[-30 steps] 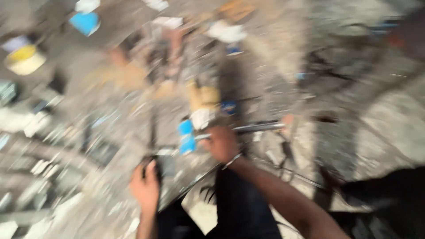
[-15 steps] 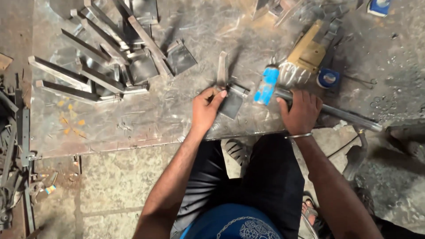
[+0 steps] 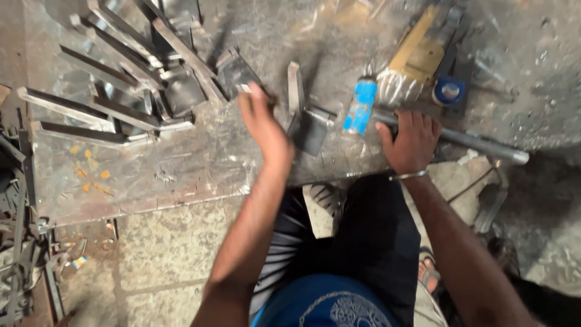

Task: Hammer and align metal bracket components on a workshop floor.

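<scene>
Steel table [image 3: 151, 175] fills the top of view, scratched and dusty. Angle-iron pile [image 3: 121, 91] at 10 o'clock on it, well apart from both hands. Long pipe [image 3: 478, 144] runs from centre toward 3 o'clock; right hand [image 3: 411, 142] lies on top of it, fingers spread and curled loosely over, near its left end. Yellow grinder [image 3: 417, 60] at 1 o'clock, just above that hand; blue roll [image 3: 449, 91] beside it. Blue handle [image 3: 361, 106] at 12, just left of the right hand. Small bracket [image 3: 305, 118] sits between the hands, at 3 o'clock from the left hand [image 3: 263, 121]. Left hand is blurred, raised over the table, fingers open and together, holding nothing, just beside the bracket; touching or not, cannot tell.
</scene>
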